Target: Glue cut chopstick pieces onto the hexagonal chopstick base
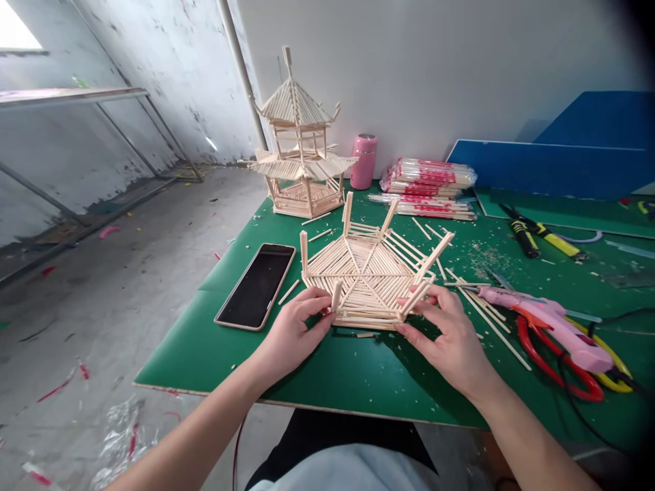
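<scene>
A six-sided base of pale wooden sticks [358,273] lies on the green table, with posts standing up at its corners and low stick rails along its edges. At its near left corner my left hand [301,324] pinches the short post there between thumb and fingers. My right hand [447,334] grips the near right corner, thumb low at the rail and fingers around the leaning post. Behind the base rises a pagoda model [301,150] of the same sticks, with two tiers of roofs.
Left of the base lies a phone [256,286]. A pink glue gun [550,324], red-handled tool [532,361], loose sticks [491,314] and yellow-black pliers [545,235] are to the right. Farther back are packed sticks [427,187], a pink cup [364,162] and a blue board [552,167].
</scene>
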{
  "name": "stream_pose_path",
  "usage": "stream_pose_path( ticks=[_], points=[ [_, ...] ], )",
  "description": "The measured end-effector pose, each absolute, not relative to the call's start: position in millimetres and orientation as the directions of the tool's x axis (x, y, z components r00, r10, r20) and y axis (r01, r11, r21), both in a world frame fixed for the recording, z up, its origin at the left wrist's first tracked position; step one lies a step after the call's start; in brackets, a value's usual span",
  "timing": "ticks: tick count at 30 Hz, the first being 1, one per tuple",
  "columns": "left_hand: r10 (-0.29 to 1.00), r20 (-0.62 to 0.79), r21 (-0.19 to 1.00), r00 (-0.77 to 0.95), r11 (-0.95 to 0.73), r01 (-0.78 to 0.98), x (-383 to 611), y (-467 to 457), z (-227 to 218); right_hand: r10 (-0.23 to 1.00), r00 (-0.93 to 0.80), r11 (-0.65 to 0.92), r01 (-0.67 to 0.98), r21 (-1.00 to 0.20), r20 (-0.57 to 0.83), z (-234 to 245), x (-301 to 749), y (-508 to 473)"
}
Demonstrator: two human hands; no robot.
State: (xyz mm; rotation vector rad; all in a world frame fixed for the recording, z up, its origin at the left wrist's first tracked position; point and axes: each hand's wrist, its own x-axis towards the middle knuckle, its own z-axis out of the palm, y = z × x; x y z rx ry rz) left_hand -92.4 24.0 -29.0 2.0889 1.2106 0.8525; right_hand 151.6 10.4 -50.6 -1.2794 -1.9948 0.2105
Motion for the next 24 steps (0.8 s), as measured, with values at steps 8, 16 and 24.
stream_pose_path(
  ticks=[8,16,24],
  points=[
    [0.877,0.242,0.737,0.415,-0.444,0.509,-93.9,25.9,-32.2,0.831,-0.231,0.497,0.717,-0.489,0.507,-50.8,151.1,10.6],
    [0.886,0.242,0.737,0.397,-0.434,0.518,-93.3,26.1,-33.1,0.844,-0.217,0.478,0.719,-0.504,0.490,-52.2,151.9,10.2],
    [0.876,0.222,0.774,0.428,-0.425,0.470,-94.7,28.0,-29.4,0.868,-0.218,0.459,0.692,-0.557,0.445,-51.2,152.1,10.3]
  ],
)
